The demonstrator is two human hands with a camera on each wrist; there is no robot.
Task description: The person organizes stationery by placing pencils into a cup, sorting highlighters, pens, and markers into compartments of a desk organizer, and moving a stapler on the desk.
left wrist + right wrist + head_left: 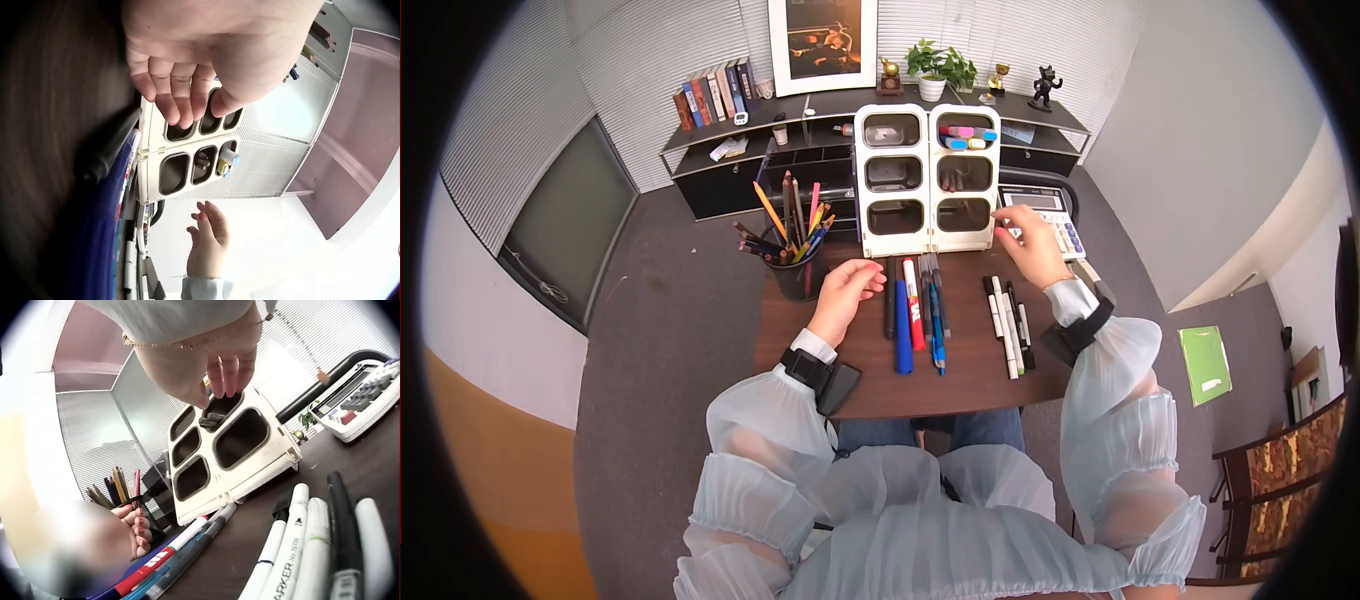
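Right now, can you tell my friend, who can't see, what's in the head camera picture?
A person's left hand is near a black pencil cup, the right hand beside a white six-opening organizer on a brown table. Pens and markers lie in two groups in front.

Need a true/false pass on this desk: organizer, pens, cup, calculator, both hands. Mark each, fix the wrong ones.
1. The highlighters sit in the top right of the white organizer. True.
2. The left hand grips the blue marker. False: it holds nothing; the marker lies on the table.
3. The red marker lies right of the blue marker. True.
4. The pencil cup stands right of the organizer. False: it stands to the left.
5. The right hand holds a highlighter. False: it is empty, beside the organizer.
6. The calculator is right of the organizer. True.
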